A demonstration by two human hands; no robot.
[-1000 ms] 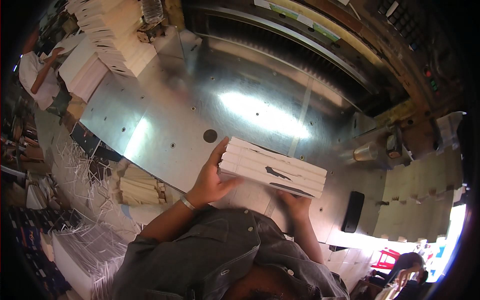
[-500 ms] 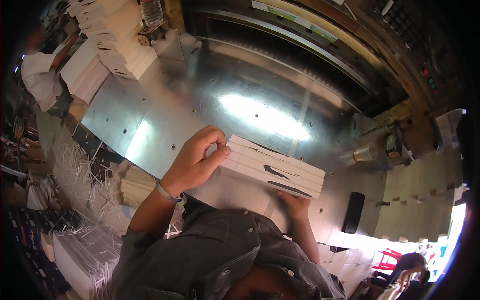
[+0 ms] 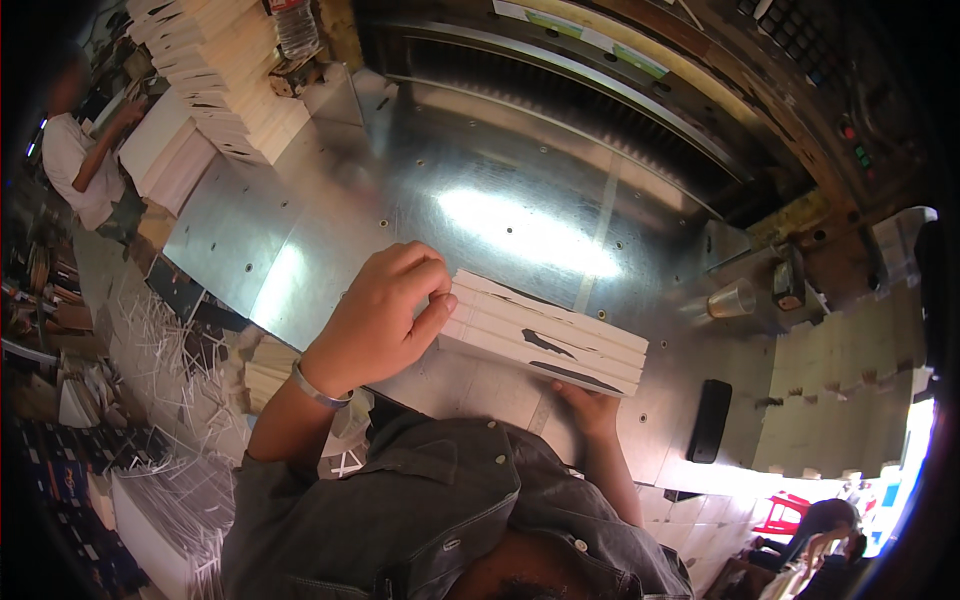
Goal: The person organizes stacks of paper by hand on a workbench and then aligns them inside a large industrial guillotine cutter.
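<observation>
A short stack of thick paperback-like books (image 3: 590,345), with pale page edges and dark patches, is held above the metal table (image 3: 430,180). My left hand (image 3: 385,310), with a band at its wrist, is at the stack's left end. Its fingers are curled, and the thumb and fingertips pinch at the corner there. Under the near right side of the stack is my right hand (image 3: 592,408), gripping it from below. Most of that hand's fingers are hidden beneath the books.
Tall piles of books (image 3: 220,80) and a plastic bottle (image 3: 295,30) stand at the far left. A dark machine opening (image 3: 580,105) runs along the back. To the right are a plastic cup (image 3: 735,300), a black phone-like slab (image 3: 708,420) and more stacks (image 3: 840,400). A co-worker (image 3: 85,165) stands left.
My left hand has shifted slightly left, and its fingers have curled further at the stack's corner. The stack and my right hand have hardly moved.
</observation>
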